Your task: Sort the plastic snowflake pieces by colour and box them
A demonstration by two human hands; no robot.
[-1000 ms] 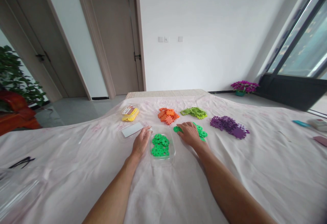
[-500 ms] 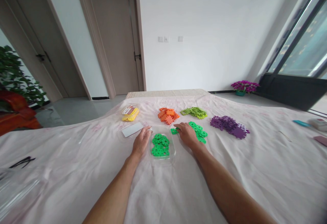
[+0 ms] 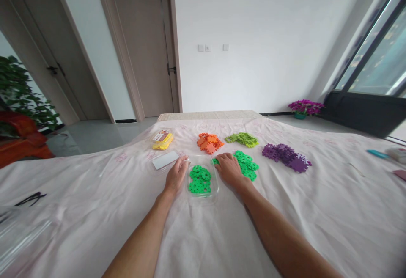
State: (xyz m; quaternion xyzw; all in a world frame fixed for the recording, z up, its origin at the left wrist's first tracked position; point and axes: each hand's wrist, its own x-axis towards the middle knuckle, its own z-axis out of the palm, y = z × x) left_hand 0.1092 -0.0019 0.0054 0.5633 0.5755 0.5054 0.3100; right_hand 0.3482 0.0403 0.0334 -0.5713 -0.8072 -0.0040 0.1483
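Observation:
A clear plastic container stands in front of me with several green snowflake-shaped building pieces lying in it. At its left rim, my left hand grips the edge between thumb and fingers. My right hand is at the container's right side, its fingers curled down onto a green piece that shows just past the fingertips. Beside that hand, on its right, lies a loose pile of more green pieces, partly covered by the hand.
Orange pieces, lime-green pieces and purple pieces lie in piles farther back. A lidded box of yellow pieces and a clear lid with a white label are at left. More clear plastic lies near left.
My right hand has come down and its fingers have curled over the green piece by the container's right rim. The left hand stays on the container.

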